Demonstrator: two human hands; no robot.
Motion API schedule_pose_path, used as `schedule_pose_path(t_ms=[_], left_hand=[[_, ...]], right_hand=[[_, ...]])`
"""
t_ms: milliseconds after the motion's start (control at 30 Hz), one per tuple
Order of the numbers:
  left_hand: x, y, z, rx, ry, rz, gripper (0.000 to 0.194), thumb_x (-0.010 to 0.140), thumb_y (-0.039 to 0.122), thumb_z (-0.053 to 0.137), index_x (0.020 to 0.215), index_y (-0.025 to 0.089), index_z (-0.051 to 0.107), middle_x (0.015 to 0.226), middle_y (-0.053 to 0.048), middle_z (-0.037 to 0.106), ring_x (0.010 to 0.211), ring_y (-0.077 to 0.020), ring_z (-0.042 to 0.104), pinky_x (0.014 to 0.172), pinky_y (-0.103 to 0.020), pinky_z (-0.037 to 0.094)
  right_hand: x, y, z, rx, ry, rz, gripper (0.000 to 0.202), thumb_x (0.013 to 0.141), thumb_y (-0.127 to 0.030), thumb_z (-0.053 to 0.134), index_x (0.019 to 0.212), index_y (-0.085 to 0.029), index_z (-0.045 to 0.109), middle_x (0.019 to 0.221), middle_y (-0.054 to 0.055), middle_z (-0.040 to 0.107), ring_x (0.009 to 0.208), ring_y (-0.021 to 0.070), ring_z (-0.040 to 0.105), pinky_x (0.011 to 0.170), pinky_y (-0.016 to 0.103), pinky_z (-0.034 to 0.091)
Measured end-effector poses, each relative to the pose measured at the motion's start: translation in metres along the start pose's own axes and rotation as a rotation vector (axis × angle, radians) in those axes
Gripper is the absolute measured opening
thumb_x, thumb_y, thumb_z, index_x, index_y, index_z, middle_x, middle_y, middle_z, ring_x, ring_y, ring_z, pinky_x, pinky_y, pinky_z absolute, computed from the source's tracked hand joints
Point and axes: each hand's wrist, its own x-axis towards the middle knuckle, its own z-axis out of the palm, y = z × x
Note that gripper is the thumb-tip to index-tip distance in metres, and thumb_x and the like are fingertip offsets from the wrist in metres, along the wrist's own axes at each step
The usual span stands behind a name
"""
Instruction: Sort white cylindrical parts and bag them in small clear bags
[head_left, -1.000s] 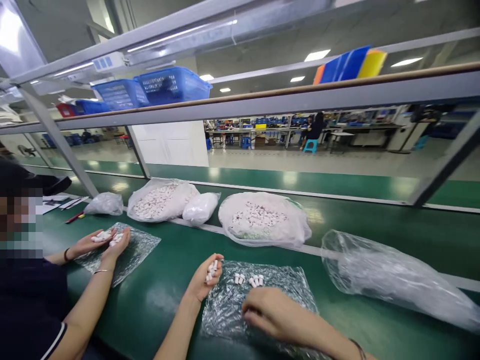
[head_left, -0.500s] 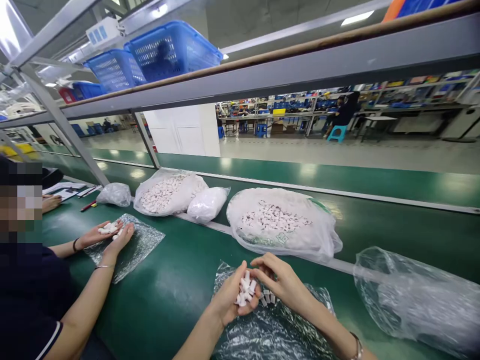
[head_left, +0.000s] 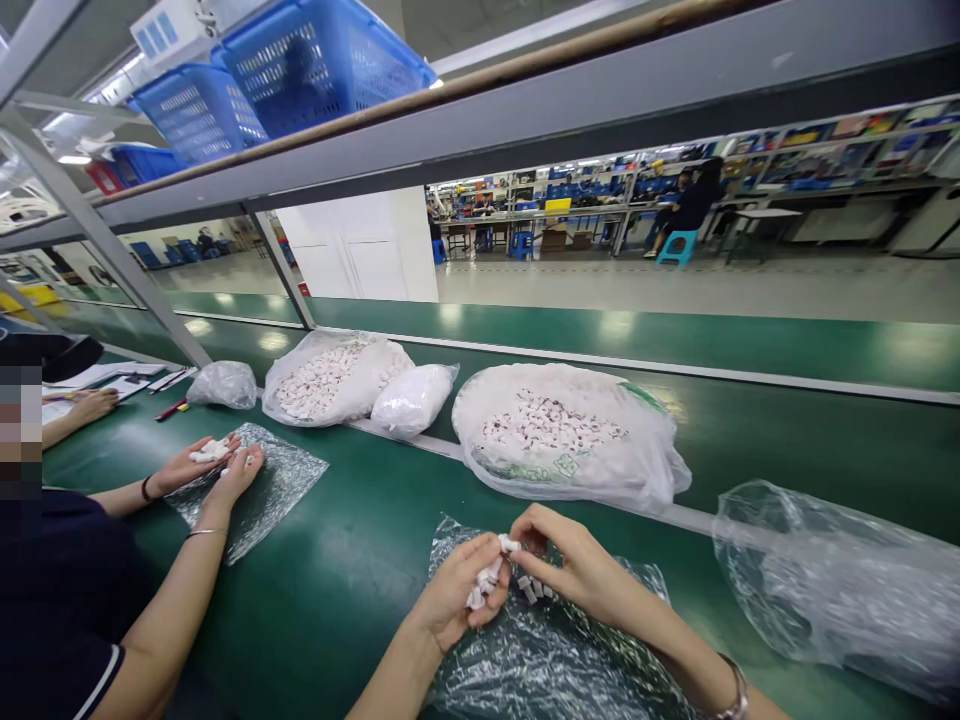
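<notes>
My left hand (head_left: 452,596) cups a small handful of white plastic parts (head_left: 482,584) over a crinkled clear plastic sheet (head_left: 540,655) on the green bench. My right hand (head_left: 574,567) meets it from the right, its fingertips pinching one white part (head_left: 508,544) at the top of the handful. A few loose white parts (head_left: 534,588) lie on the sheet under my hands. Just beyond them sits an open clear bag (head_left: 651,470) heaped with the same white parts.
A co-worker at the left holds white parts in both hands (head_left: 214,462) over another plastic sheet (head_left: 277,485). Further bags of parts (head_left: 334,378) lie behind. A crumpled clear bag (head_left: 840,585) lies at the right. Blue baskets (head_left: 315,60) stand on the overhead shelf.
My right hand came up from the sheet to meet the left, and now pinches one part at the handful. The view tilted down a little. The co-worker's hands barely moved.
</notes>
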Motion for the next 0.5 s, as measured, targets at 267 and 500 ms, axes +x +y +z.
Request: schedule_pose_path(t_ms=[267,500], left_hand=[[-0.009,0.006,0.002,-0.008,-0.101,-0.062,0.019,0.088,0.029,0.064,0.088,0.011,0.061,0.063,-0.001,0.056,0.039,-0.0045,0.043,0.027,-0.015,0.018],[0.0,0.008,-0.009,-0.401,-0.002,-0.115,0.025,0.095,0.028,0.052,0.093,0.005,0.063,0.072,-0.004,0.057,0.051,-0.0044,0.053,0.031,-0.009,0.025]], right_hand=[[-0.003,-0.006,-0.01,0.035,-0.2,-0.011,0.026,0.095,-0.044,0.055,0.111,-0.026,0.061,0.097,0.002,0.06,0.082,0.0161,0.056,0.074,0.028,0.046],[-0.029,0.008,-0.02,-0.244,-0.075,0.107,0.021,0.092,-0.044,0.058,0.1,-0.024,0.055,0.093,0.001,0.059,0.076,0.0164,0.055,0.066,0.028,0.042]])
